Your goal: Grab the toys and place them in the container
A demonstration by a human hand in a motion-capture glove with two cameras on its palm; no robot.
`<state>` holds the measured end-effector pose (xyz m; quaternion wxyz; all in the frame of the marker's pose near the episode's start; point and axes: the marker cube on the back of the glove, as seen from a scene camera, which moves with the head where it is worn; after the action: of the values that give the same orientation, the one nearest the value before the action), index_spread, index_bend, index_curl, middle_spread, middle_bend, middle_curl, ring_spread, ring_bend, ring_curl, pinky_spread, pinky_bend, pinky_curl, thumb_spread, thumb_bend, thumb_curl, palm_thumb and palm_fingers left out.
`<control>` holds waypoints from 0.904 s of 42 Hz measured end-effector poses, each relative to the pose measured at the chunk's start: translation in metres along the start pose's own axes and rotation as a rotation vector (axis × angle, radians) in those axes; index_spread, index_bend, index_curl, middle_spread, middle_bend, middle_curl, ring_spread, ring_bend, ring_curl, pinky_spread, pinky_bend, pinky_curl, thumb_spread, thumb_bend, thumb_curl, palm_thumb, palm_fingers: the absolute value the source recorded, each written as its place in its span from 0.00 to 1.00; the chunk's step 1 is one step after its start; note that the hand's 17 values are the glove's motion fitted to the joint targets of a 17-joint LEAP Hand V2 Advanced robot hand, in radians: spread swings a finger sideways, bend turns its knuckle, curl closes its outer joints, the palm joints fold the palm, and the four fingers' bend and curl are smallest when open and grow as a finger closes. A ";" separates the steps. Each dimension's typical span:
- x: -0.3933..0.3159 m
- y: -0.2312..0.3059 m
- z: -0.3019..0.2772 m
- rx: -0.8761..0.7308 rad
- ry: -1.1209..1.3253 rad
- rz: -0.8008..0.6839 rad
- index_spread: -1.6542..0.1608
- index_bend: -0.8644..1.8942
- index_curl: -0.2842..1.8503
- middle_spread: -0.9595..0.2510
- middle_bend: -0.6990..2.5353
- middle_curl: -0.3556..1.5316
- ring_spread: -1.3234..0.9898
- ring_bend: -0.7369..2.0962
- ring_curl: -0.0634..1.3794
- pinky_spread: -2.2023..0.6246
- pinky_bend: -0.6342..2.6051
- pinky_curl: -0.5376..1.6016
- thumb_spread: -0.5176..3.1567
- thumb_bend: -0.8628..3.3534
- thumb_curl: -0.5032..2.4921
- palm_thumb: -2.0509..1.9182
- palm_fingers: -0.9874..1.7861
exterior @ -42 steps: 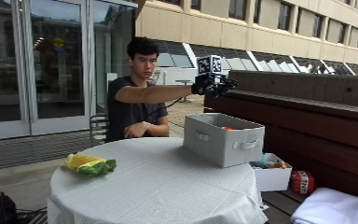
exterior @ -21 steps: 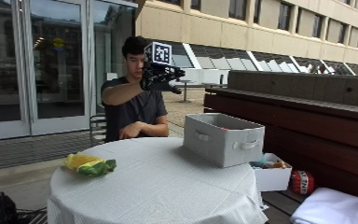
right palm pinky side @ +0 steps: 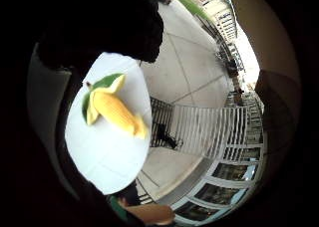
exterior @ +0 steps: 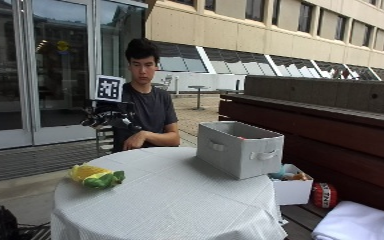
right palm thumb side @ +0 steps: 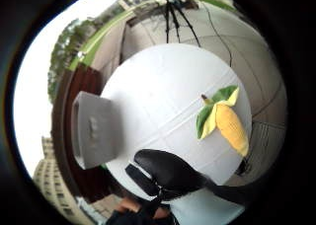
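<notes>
Gloved right hand (exterior: 105,118) raised in the air above the far left part of the round table (exterior: 172,210), roughly at chest height of the seated person, forearm bent back toward the body. Fingers spread loosely, holding nothing, hand apart from every object. Bare left hand (exterior: 133,141) resting at the table's far edge.

Corn toy (exterior: 96,176), yellow with green husk leaves, lying on the white tablecloth near the left edge of the table, below the raised hand and well apart from it. Seen again in the little-finger-side palm view (right palm pinky side: 113,109), lying alone on the cloth, and in the thumb-side palm view (right palm thumb side: 223,117), on the part of the table opposite the container.

Grey fabric container (exterior: 238,148) standing upright on the right part of the table, handles on its near faces, well apart from the corn toy and from the hand. Something red just visible inside its rim, too small to identify. Same container at the table's edge in the thumb-side palm view (right palm thumb side: 94,130). A black-gloved finger (right palm thumb side: 170,171) showing close to that camera, over the tablecloth, touching nothing.
</notes>
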<state>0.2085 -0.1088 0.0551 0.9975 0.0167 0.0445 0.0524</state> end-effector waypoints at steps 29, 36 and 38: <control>0.042 0.029 0.172 -0.353 -0.075 0.072 0.76 0.31 0.15 0.79 0.31 0.44 0.56 0.48 0.26 0.79 0.56 0.41 0.41 0.22 0.27 0.57 0.34; 0.044 0.034 0.176 -0.383 -0.126 0.103 0.75 0.36 0.17 0.77 0.33 0.45 0.52 0.53 0.30 0.76 0.56 0.41 0.44 0.25 0.28 0.62 0.38; 0.043 0.034 0.175 -0.377 -0.146 0.111 0.75 0.40 0.18 0.75 0.35 0.46 0.50 0.53 0.29 0.74 0.54 0.40 0.45 0.26 0.29 0.64 0.44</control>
<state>0.2636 -0.0753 0.2267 0.9791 -0.1643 -0.0393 0.1133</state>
